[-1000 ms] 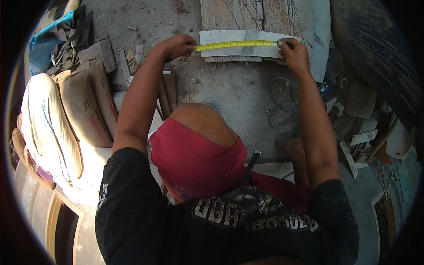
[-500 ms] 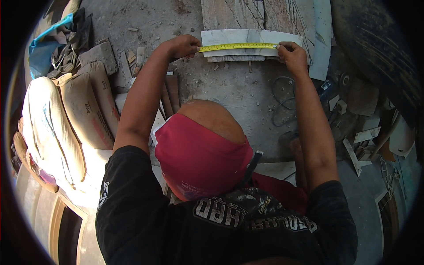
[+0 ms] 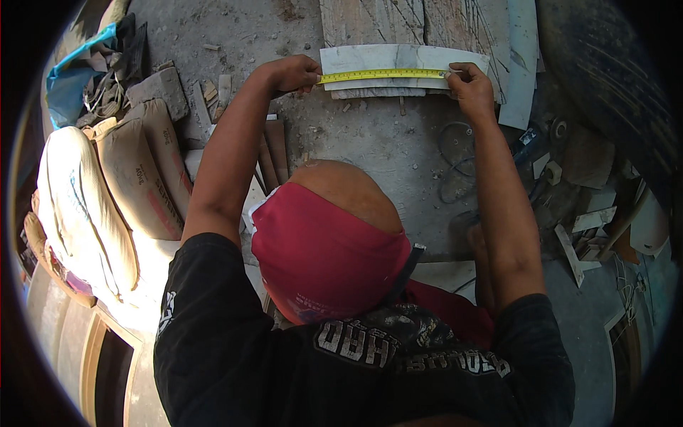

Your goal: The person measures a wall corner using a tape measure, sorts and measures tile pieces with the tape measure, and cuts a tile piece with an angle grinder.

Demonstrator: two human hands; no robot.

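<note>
A yellow tape measure (image 3: 384, 74) is stretched lengthwise along a white, grey-veined tile strip (image 3: 405, 55), whose long edges look bowed in this view. At the strip's left end my left hand (image 3: 297, 74) is closed around one end of the tape; its fingers hide whatever lies inside. My right hand (image 3: 471, 87) pinches the other end between thumb and fingers, near the strip's right end. The strip lies across larger streaked stone slabs (image 3: 373, 21), and another pale piece (image 3: 377, 93) shows under its near edge.
A pale slab (image 3: 519, 71) lies right of the strip. A dark cable (image 3: 452, 160) and a power tool (image 3: 528, 136) lie near my right forearm. Filled sacks (image 3: 135, 174), a grey block (image 3: 158, 94) and tile offcuts (image 3: 273, 149) are at left. Scraps (image 3: 594, 218) lie at right.
Both hands keep their hold on the tape across the strip. The picture has shifted slightly, and the red head covering sits a little more to the right.
</note>
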